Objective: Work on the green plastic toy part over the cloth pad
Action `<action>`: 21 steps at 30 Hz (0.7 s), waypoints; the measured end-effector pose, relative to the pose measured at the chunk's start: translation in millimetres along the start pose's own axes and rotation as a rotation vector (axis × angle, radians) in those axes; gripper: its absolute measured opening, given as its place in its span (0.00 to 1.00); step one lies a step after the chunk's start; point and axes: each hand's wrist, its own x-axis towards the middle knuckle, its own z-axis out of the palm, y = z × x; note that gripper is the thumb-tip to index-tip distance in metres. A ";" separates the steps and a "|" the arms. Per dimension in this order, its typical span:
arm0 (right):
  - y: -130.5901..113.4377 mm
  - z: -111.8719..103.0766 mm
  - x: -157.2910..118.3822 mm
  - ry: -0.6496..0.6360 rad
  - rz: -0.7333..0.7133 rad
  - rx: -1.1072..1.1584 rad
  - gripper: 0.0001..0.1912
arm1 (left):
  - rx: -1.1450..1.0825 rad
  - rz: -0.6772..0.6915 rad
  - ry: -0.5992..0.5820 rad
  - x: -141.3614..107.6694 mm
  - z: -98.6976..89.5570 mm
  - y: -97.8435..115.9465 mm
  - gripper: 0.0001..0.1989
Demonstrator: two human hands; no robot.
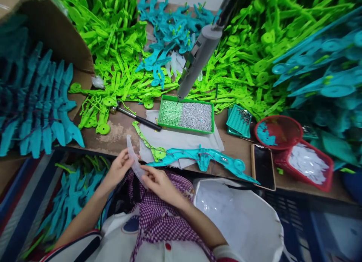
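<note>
Between both hands, over my lap at the table's front edge, is a curved, translucent white plastic piece (134, 159). My left hand (120, 167) pinches it along its left side. The fingers of my right hand (157, 181) close on its lower end. Just beyond, a long blue bow-shaped plastic part (207, 156) lies along the table edge. A bright green plastic arm (149, 145) with a round disc end touches its left end. Both rest partly on a white cloth (181, 141).
A green tray of small metal pieces (213, 122) stands behind, under a hanging grey power screwdriver (198, 62). A black-handled tool (141, 119) lies left. Rightward are a phone (263, 167), a red basket (278, 120) and a red tray (325, 177). Green parts (118, 65) pile up behind.
</note>
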 end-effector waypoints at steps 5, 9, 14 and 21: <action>-10.9 -29.5 -5.5 0.060 -0.218 -0.431 0.23 | -0.248 -0.135 0.059 19.3 12.2 -3.5 0.32; -2.4 -67.3 -5.4 0.378 -0.301 -0.658 0.21 | -0.280 -0.136 0.127 50.5 14.0 -6.5 0.33; 18.8 -78.3 6.1 0.346 -0.397 -0.934 0.17 | -0.292 -0.152 0.090 67.6 17.2 -4.2 0.32; 23.4 -74.3 9.7 0.362 -0.432 -0.997 0.17 | -0.322 -0.198 0.051 70.2 22.0 2.6 0.30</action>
